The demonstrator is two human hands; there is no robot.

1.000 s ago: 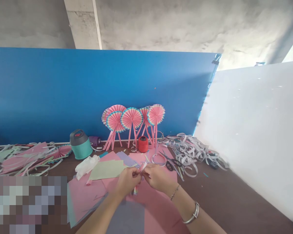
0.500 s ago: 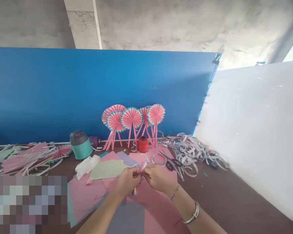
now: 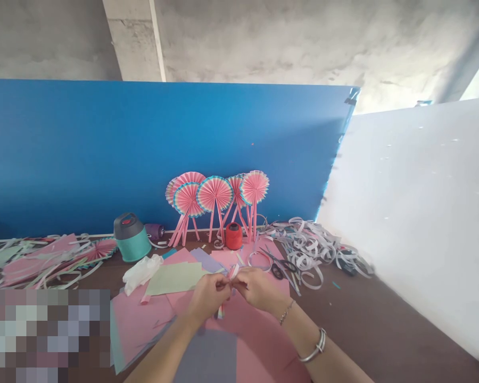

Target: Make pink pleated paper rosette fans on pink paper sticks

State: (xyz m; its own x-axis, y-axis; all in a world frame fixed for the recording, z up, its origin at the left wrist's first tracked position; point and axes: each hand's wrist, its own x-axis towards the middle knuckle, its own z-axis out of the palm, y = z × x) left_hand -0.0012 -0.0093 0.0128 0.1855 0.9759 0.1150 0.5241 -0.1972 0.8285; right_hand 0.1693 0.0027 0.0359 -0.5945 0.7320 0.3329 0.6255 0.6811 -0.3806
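Note:
My left hand (image 3: pixel 211 293) and my right hand (image 3: pixel 257 288) meet at the middle of the work area. Both are closed, thumbs and fingertips pinching a narrow folded paper strip (image 3: pixel 221 311). Its striped lower end hangs below the fingers, and a pink and white end shows above them; the middle is hidden. Under my hands lie pink paper sheets (image 3: pixel 263 340) and a grey sheet (image 3: pixel 209 356). A pale green sheet (image 3: pixel 175 278) is just left of my left hand. Scissors (image 3: pixel 279 266) with dark handles lie beyond my right hand.
Several pink pleated paper fans (image 3: pixel 215 193) on sticks lean against the blue panel (image 3: pixel 104 143). Nearby stand a red container (image 3: pixel 233 236) and a teal container (image 3: pixel 132 242) with a grey lid. Paper scraps (image 3: pixel 303 244) pile up at right. A crumpled white plastic bag (image 3: pixel 142 272) lies at left.
The hands stay in nearly the same place, with only slight finger movement around the paper strip. The view has shifted a little.

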